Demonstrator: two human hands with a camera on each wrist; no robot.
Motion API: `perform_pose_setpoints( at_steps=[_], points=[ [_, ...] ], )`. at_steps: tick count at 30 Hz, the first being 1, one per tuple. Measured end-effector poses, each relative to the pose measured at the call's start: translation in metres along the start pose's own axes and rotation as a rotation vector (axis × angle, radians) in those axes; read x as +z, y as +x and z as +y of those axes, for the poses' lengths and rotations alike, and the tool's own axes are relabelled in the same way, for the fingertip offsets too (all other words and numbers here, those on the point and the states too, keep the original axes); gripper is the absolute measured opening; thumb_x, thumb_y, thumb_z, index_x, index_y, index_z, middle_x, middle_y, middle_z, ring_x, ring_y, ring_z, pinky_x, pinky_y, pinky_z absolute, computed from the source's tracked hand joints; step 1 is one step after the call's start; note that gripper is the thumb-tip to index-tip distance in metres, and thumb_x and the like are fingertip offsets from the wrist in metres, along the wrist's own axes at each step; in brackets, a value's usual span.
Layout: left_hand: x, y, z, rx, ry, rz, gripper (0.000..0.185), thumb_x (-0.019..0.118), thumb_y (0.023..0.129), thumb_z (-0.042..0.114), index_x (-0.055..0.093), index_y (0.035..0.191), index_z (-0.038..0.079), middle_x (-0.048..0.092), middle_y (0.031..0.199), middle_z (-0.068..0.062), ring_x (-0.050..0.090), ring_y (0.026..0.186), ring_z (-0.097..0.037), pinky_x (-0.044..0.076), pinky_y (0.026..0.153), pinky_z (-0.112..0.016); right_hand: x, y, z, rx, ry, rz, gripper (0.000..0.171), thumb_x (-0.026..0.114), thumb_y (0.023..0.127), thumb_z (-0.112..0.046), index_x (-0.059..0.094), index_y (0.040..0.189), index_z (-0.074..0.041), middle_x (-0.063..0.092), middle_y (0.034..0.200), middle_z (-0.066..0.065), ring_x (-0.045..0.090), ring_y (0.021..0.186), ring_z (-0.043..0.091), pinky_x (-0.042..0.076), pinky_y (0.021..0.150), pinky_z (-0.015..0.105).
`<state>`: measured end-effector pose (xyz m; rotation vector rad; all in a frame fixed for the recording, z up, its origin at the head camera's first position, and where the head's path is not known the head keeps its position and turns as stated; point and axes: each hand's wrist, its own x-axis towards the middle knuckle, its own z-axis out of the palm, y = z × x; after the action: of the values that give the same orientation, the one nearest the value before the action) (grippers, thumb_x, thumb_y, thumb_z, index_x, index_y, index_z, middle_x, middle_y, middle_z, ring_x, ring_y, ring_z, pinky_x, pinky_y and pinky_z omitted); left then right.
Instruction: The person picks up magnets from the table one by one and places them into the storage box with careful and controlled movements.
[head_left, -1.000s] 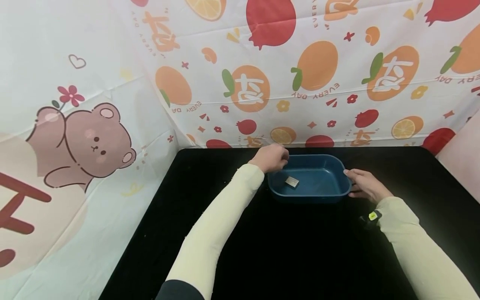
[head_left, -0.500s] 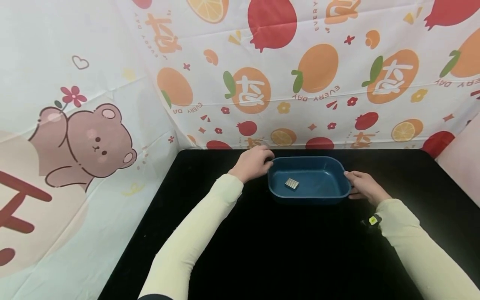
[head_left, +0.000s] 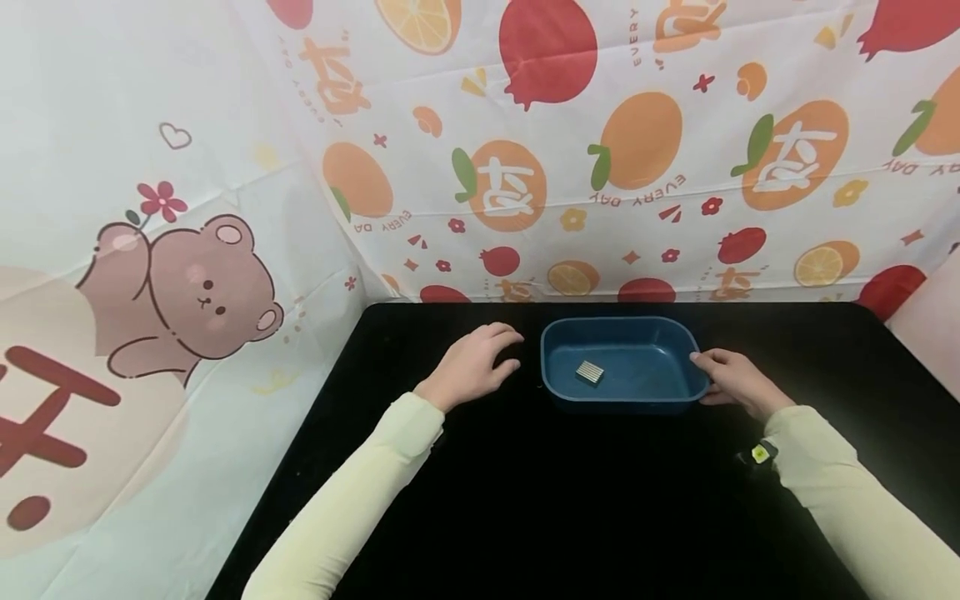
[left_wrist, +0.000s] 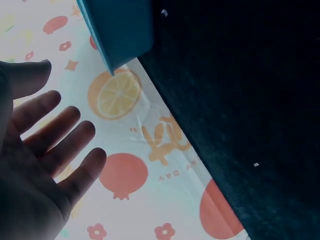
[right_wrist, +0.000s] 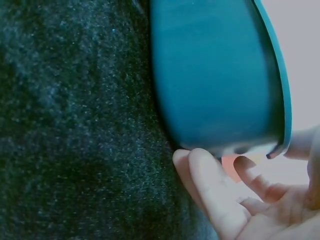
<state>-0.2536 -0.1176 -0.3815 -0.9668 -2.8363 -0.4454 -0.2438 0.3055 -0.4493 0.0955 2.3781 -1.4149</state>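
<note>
A blue rectangular plastic basin with rounded corners stands on the black table. Inside it, toward the left, lies a small silvery block with striped ridges; its exact kind is too small to tell. My right hand grips the basin's right end, thumb over the rim and fingers against the outer wall, as the right wrist view also shows from below. My left hand is left of the basin, apart from it, holding nothing. In the left wrist view its fingers are spread and relaxed.
The black table reaches back to a white fruit-print cloth hanging close behind the basin. A cloth with a bear print hangs along the left side. Tiny pale specks lie on the table top.
My left hand has drawn back from the basin's left rim, moving left and toward me, and its fingers have loosened. The right hand keeps its hold; basin and block stay put.
</note>
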Motion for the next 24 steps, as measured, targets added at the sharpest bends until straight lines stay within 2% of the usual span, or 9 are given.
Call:
perform_pose_setpoints(
  at_steps=[6,11,17,24],
  points=[
    [0.013,-0.024,0.0,-0.073,-0.066,-0.068,0.049,0.063,0.096,0.036,0.056,0.139,0.015,0.054,0.144,-0.004,0.055,0.131,-0.022,0.047,0.109,-0.043,0.006,-0.001,0.003,-0.013,0.021,-0.006,0.075,0.037,0.104,-0.05,0.033,0.144,0.013,0.054,0.129,0.034,0.07,0.092,0.014,0.06,0.085,0.039],
    [0.02,-0.035,0.003,-0.117,-0.128,-0.094,0.054,0.062,0.097,0.039,0.051,0.143,0.013,0.051,0.149,-0.004,0.051,0.135,-0.023,0.045,0.11,-0.045,0.008,-0.003,0.002,-0.037,0.01,0.013,0.074,0.037,0.106,-0.045,0.028,0.148,0.014,0.047,0.138,0.038,0.071,0.095,0.014,0.06,0.086,0.039],
    [0.027,-0.041,0.001,-0.112,-0.151,-0.094,0.053,0.061,0.097,0.037,0.051,0.144,0.014,0.051,0.148,-0.003,0.051,0.135,-0.022,0.045,0.11,-0.044,0.012,-0.005,0.0,-0.03,0.013,0.037,0.072,0.038,0.106,-0.042,0.026,0.149,0.014,0.041,0.143,0.04,0.072,0.096,0.014,0.059,0.085,0.038],
    [0.032,-0.044,-0.001,-0.106,-0.166,-0.089,0.053,0.06,0.098,0.037,0.051,0.144,0.013,0.051,0.148,-0.004,0.051,0.135,-0.023,0.045,0.11,-0.046,0.009,-0.004,0.003,-0.034,0.012,0.06,0.07,0.04,0.106,-0.041,0.033,0.146,0.016,0.046,0.138,0.04,0.072,0.089,0.011,0.06,0.082,0.037]
  ],
)
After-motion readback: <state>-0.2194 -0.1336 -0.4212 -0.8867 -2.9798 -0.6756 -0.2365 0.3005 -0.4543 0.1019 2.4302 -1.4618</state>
